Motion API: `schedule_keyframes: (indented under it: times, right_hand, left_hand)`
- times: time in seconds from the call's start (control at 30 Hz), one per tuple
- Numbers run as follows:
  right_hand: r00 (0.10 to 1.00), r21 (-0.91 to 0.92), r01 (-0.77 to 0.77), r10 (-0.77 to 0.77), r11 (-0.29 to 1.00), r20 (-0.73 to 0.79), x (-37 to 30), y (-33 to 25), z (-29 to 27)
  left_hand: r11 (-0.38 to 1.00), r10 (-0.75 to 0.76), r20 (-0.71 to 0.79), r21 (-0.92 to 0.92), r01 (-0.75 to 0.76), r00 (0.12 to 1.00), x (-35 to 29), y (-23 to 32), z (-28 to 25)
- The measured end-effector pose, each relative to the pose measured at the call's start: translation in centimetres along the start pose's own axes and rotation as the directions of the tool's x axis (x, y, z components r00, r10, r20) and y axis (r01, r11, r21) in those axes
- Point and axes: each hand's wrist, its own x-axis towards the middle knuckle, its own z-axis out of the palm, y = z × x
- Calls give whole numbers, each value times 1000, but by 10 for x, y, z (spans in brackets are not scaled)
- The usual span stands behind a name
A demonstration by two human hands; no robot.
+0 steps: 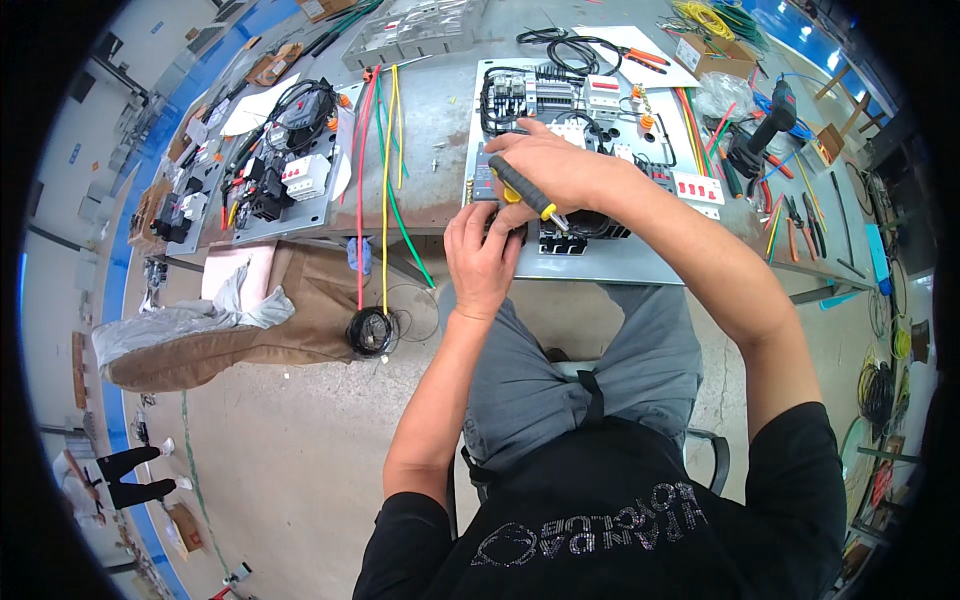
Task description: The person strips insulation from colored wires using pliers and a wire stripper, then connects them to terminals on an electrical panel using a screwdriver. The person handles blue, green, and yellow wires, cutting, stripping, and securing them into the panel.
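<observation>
In front of me a metal mounting plate [600,264] carries switchgear, rail-mounted blocks and black wiring. My right hand [560,168] reaches across its left part, closed around a screwdriver [524,188] with a grey and yellow handle; the shaft slants down to the right. Close below it, my left hand [480,258] bends its fingers over the plate's lower left edge, by a dark part mostly covered by the fingers. What the left fingertips grip is hidden. A grey module [484,178] sits just above them. Beside the screwdriver's tip is a black contactor-like block [562,243].
A second wired plate [290,215] lies to the left. Red, green and yellow wires [386,190] hang over the table edge toward a black wire coil [371,332]. At right are a cordless drill [768,135], pliers [800,225] and a cardboard box [715,58].
</observation>
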Motion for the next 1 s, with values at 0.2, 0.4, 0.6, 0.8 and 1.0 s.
schedule_keyframes:
  times: [0.2,0.4,0.6,0.8,1.0]
  right_hand:
    - [996,-24,40,-42,999,-76,-1,7,9]
    - [985,10,75,-73,997,-155,-4,8,7]
    - [973,43,100,-88,994,-213,-6,10,9]
    - [998,171,8,4,985,-69,-1,7,2]
    - [956,538,107,61,836,-285,-17,11,-6]
  left_hand:
    - [999,49,-67,2,-49,997,-1,-3,2]
    - [998,61,-61,16,-61,996,2,-2,0]
    - [994,112,-67,4,-112,991,4,-4,0]
    - [987,160,-48,-17,-161,986,5,-6,-3]
    - [996,34,-89,-77,-41,995,23,-1,-25]
